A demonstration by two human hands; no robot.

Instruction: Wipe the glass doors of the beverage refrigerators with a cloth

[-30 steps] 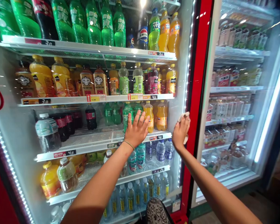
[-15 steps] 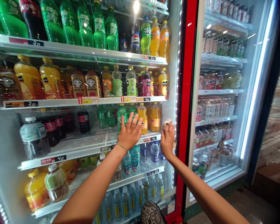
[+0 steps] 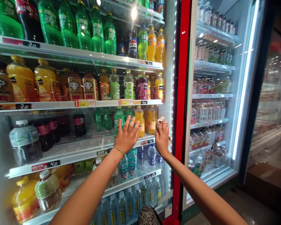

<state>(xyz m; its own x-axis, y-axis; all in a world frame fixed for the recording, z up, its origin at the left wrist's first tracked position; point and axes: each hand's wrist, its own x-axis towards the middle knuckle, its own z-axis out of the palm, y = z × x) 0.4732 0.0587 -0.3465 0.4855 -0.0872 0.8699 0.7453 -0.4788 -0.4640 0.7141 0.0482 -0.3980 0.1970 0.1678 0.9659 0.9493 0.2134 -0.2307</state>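
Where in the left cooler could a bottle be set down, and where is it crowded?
Bare: the rack in front of the small dark bottle, between the large clear bottle and where the left hand blocks the view; also one shelf lower, right of the green-labelled bottle. Crowded: green sodas above, yellow-labelled bottles below.

Cloth (image 3: 161,119) mostly hidden behind right hand (image 3: 162,137); palm side and grip can't be seen. Left hand (image 3: 126,134) covers part of a green bottle (image 3: 119,116). Forearms (image 3: 91,184) and knee (image 3: 149,215) cut off by bottom edge. Cola bottle (image 3: 30,23) cropped at top. Yellow bottle (image 3: 24,200) lower left blurred. Price tag (image 3: 84,103) small print unreadable. Bottom-shelf items (image 3: 219,155) in right cooler too small to tell.
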